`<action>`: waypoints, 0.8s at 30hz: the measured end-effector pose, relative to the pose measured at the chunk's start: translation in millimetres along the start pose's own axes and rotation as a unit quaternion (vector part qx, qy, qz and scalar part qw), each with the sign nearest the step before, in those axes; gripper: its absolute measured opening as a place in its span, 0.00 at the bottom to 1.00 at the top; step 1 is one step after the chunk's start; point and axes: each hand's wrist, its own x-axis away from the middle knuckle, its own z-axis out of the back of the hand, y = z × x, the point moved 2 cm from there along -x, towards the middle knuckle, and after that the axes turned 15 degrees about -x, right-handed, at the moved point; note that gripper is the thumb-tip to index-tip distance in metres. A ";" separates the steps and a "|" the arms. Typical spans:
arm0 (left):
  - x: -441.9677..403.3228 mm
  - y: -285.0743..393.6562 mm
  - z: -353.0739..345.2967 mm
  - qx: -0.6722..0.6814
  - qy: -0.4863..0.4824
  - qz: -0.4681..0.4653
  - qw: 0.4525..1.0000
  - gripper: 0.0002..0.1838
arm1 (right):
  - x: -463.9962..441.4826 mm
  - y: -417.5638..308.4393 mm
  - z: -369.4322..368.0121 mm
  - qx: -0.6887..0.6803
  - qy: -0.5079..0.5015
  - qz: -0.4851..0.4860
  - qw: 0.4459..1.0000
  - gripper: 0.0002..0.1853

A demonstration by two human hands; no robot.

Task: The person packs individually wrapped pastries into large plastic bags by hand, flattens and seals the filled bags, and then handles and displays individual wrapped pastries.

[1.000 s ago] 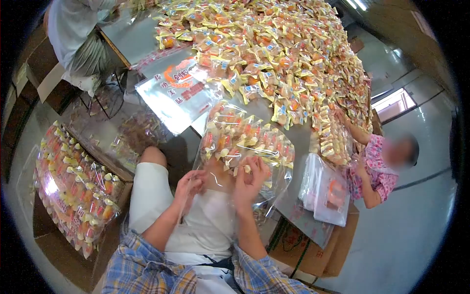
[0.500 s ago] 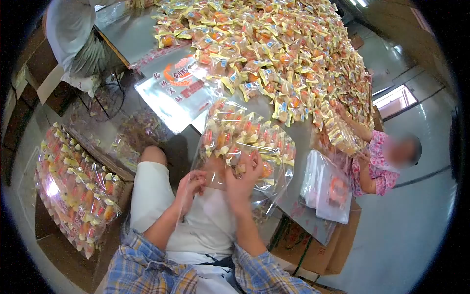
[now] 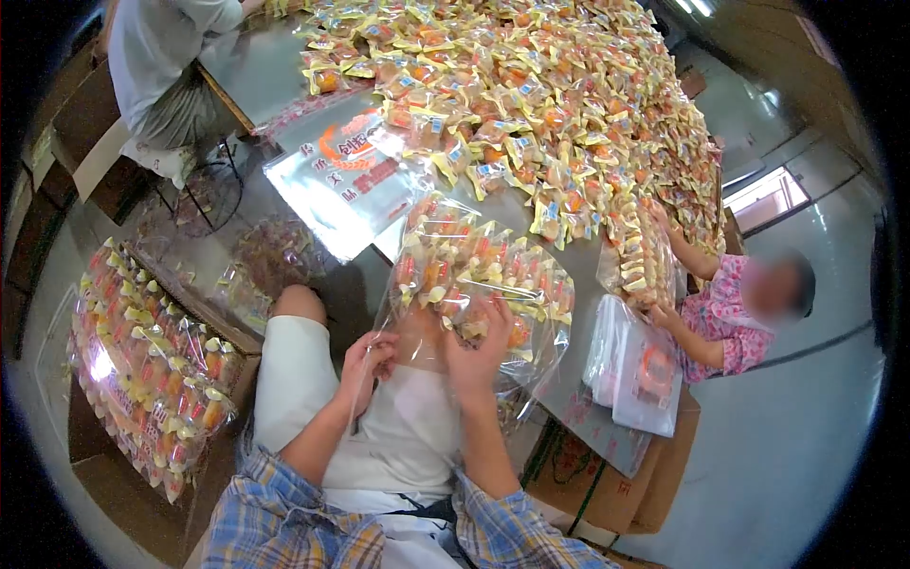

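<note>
A large clear plastic bag, partly filled with rows of small wrapped pastries, leans from the table edge over my lap. My left hand is closed, its fingers pinching the near left edge of the bag. On the other side, my right hand has its fingers curled at the bag's mouth against the lower pastries. Glare on the film hides whether those fingers are inside or outside it.
Loose wrapped pastries are heaped across the metal table. Printed bags lie flat ahead; more bags are stacked right. A carton at left holds a full bag. A co-worker in a pink top handles another filled bag; someone sits upper left.
My hands have shifted only slightly at the bag. The co-worker on the right has straightened a filled bag along the table edge. The person at upper left has leaned toward the table.
</note>
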 end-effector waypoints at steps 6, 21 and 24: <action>4.9 5.1 -2.6 -0.013 0.040 0.004 0.999 0.09 | 5.2 -5.0 -7.6 0.026 0.031 0.066 0.997 0.38; -7.3 -15.3 9.7 0.032 0.111 0.003 0.993 0.05 | -11.5 -19.8 -25.3 0.105 -0.001 0.097 0.990 0.27; -7.9 -17.7 8.9 0.028 0.111 0.012 0.993 0.05 | -10.3 -12.8 -30.3 0.108 0.012 0.094 0.990 0.21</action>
